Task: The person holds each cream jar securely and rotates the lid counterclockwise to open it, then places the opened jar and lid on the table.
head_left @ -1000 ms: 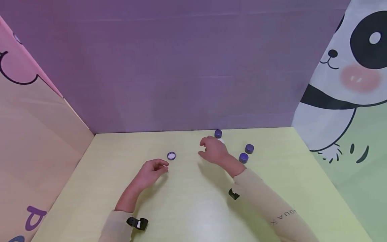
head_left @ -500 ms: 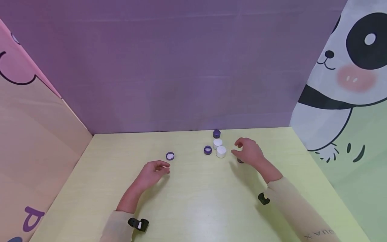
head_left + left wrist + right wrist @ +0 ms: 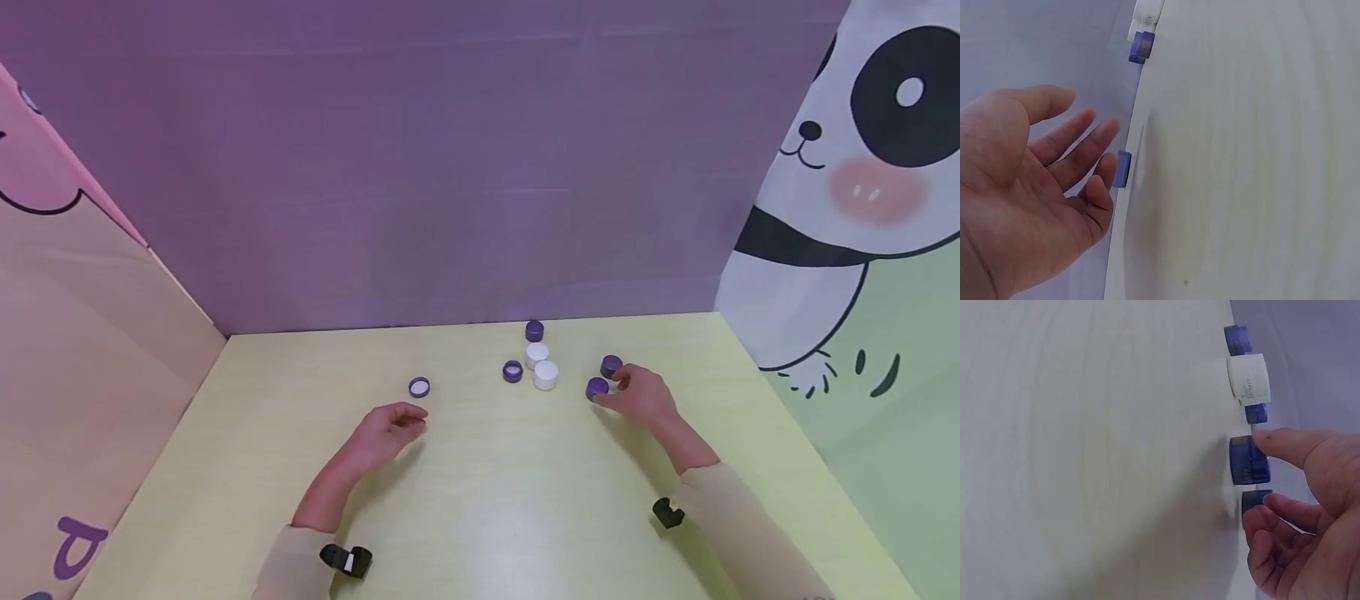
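Observation:
In the head view my right hand (image 3: 643, 397) is at two small round purple caps on the right side of the table. Its thumb tip is right at the nearer cap (image 3: 597, 388), and the index finger overlaps the edge of the farther cap (image 3: 611, 366). The right wrist view has the nearer cap (image 3: 1249, 461) between the spread thumb and index fingertip. My left hand (image 3: 384, 435) hovers with loosely bent fingers and holds nothing. Just beyond its fingertips lies a shallow purple cap with a white inside (image 3: 419, 387).
Two white round pieces stand mid-table, one behind (image 3: 537, 356) and one in front (image 3: 546, 375). Left of them is a ring-like purple cap (image 3: 512, 371). Another purple cap (image 3: 534, 331) stands near the back edge. A purple wall (image 3: 450, 167) rises behind the pale table (image 3: 480, 500).
My right hand has moved right, from over the middle group to the two right caps, uncovering the white pieces and the ring-like cap. My left hand has barely moved.

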Motion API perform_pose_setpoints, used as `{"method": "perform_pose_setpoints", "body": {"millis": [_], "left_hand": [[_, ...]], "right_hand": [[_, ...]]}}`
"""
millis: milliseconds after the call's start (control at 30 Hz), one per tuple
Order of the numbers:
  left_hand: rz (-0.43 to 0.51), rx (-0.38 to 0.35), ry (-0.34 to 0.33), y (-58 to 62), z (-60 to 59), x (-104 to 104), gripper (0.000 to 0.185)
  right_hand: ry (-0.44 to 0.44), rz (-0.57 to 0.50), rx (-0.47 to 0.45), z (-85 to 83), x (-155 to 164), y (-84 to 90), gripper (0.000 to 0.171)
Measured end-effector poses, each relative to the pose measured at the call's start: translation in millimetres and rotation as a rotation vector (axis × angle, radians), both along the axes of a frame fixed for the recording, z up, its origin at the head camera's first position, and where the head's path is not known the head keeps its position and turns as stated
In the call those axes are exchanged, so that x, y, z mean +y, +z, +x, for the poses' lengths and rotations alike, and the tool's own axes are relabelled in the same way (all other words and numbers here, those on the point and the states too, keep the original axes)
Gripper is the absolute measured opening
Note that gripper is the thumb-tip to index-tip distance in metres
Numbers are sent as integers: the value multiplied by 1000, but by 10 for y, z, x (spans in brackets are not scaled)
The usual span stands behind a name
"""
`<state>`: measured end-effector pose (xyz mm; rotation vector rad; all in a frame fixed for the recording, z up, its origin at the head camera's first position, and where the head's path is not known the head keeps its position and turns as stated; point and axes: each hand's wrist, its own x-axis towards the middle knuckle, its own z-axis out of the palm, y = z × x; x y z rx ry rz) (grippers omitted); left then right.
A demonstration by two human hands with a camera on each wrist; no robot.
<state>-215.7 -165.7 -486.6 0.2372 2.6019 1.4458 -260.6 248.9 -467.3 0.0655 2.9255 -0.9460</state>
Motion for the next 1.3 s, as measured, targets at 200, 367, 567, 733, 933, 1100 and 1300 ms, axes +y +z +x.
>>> {"method": "perform_pose_setpoints", "body": {"millis": [200,367,567,733,933,1100,1300], "left_hand": [[41,-27,-21,-14,18,-19,23],[39,-18,-16,-28,21,-17,24],[33,-10,25,-5,38,4,24],[41,-20,39,13,42,21,23],[39,-39,37,27,45,46,23],[31,-37,-18,64,75,93,24],[27,4,-152,120,135,169,26]], "right_hand": [[-17,-20,11,-29,-56,-99,48],[-20,5,25,-40,-87,-116,45],[-16,36,20,-54,-106,-130,49],[-22,-4,48,-57,-102,-159,46],[-14,-94,101,3,-142,-167,45],[46,-165,173,144,-256,-39,39],[105,-210,214,327,-457,111,37]]}}
